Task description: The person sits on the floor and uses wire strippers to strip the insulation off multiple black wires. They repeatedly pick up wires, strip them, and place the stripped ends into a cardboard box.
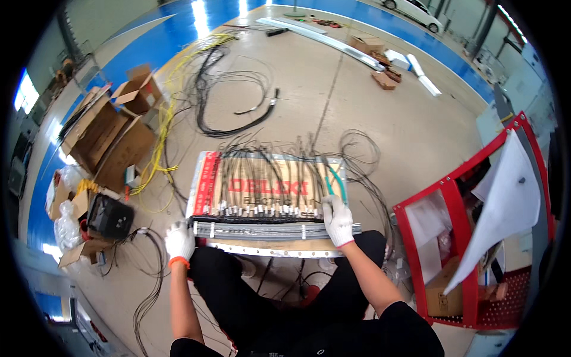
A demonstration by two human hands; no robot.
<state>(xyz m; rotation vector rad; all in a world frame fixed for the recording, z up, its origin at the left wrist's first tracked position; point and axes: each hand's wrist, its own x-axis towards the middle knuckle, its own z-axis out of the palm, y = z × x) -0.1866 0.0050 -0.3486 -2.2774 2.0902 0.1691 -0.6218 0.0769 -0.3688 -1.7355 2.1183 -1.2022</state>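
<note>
Strip point(262, 231): along board's point(206, 181) near edge
Left hand point(179, 241): at strip's left end; grip, I cannot tell
Right hand point(338, 221): at right end, beside green tool point(342, 187); grip, also cannot tell

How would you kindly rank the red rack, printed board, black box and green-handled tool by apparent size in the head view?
1. Red rack
2. Printed board
3. Black box
4. Green-handled tool, partly hidden by the right hand
</note>
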